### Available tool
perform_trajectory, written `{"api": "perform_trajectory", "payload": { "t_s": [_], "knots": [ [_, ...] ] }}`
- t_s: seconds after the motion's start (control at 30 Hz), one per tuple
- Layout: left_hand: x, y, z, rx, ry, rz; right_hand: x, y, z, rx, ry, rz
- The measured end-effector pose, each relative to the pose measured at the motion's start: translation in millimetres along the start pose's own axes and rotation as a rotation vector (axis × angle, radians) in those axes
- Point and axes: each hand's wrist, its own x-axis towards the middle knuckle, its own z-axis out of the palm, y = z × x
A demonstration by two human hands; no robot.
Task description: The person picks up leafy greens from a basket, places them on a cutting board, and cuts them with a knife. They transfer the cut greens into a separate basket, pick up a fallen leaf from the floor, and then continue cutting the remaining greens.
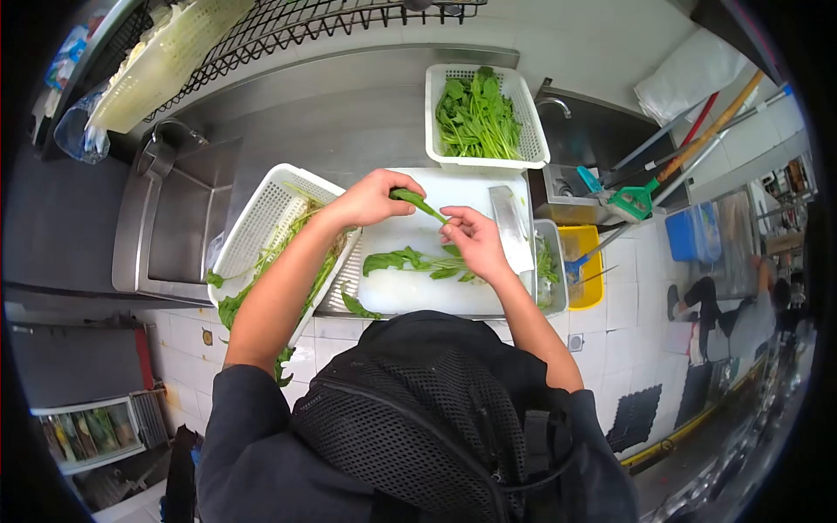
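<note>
Over the white cutting board point(392, 301), my left hand point(375, 199) grips the leafy end of a green stem point(420, 203). The stem's other end is pinched between the fingers of my right hand point(473, 240). Below them, more leafy greens point(405, 261) lie across the board. A wide-bladed cleaver point(508, 218) rests at the board's right side. Under and beside my left forearm is a white basket point(253, 209) with leafy stems in it. Behind the board stands another white basket point(532, 118) holding leafy greens point(478, 118).
A sink point(179, 222) is at the left, with a wire rack point(288, 26) above. To the right are a clear container point(558, 301) with greens, a yellow bin point(593, 288), a green dustpan point(634, 200) and poles. Another person point(741, 318) is at the far right.
</note>
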Motion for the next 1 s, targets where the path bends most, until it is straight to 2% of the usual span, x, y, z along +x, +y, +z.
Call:
{"api": "perform_trajectory", "payload": {
  "t_s": [0.03, 0.07, 0.1, 0.17, 0.23, 0.33, 0.43, 0.47, 0.53, 0.67, 0.8, 0.93, 1.0],
  "knots": [
    [-5.3, -6.0, 6.1, -0.272, 0.076, -0.023, 1.5, -0.6, -1.2, 0.208, -0.016, 0.077],
    [-9.1, -10.7, 12.7, -0.545, 0.147, -0.043, 0.8, -1.7, -2.5, 0.244, 0.021, 0.072],
    [-13.1, -7.1, 16.7, -0.55, 0.147, -0.039, -0.7, -8.7, -4.1, 0.239, 0.022, 0.073],
    [-23.2, 3.6, 21.9, -0.805, 0.23, -0.111, -2.7, -19.3, -6.2, 0.243, 0.063, 0.089],
    [-22.4, 11.4, 35.5, -0.838, 0.254, -0.096, -4.7, -20.7, -4.8, 0.214, 0.085, 0.077],
    [-9.1, 16.7, 60.6, -0.946, 0.446, -0.019, -8.6, -23.8, -0.2, 0.163, 0.108, 0.063],
    [1.5, 18.3, 74.4, -0.888, 0.559, -0.036, -14.1, -21.4, 1.3, 0.114, 0.117, 0.058],
    [2.2, 19.2, 77.3, -0.889, 0.557, -0.031, -15.5, -18.8, 0.3, 0.09, 0.12, 0.06],
    [1.9, 23.1, 80.9, -1.08, 0.572, -0.029, -17.8, -14.2, -1.6, 0.164, 0.142, 0.076],
    [1.7, 21.4, 84.2, -1.073, 0.586, -0.033, -22.4, -9.6, -3.6, 0.294, 0.183, 0.073],
    [-1.0, 26.5, 75.2, -1.098, 0.574, -0.034, -25.9, -34.9, -11.8, 0.346, 0.2, 0.076],
    [-9.2, 9.6, 62.7, -1.068, 0.544, -0.069, -31.4, -91.6, -55.4, 0.283, 0.329, -0.183],
    [-17.0, -17.9, 63.4, -0.962, 0.544, -0.155, -39.6, -118.0, -81.5, 0.263, 0.488, -0.256]
  ]
}}
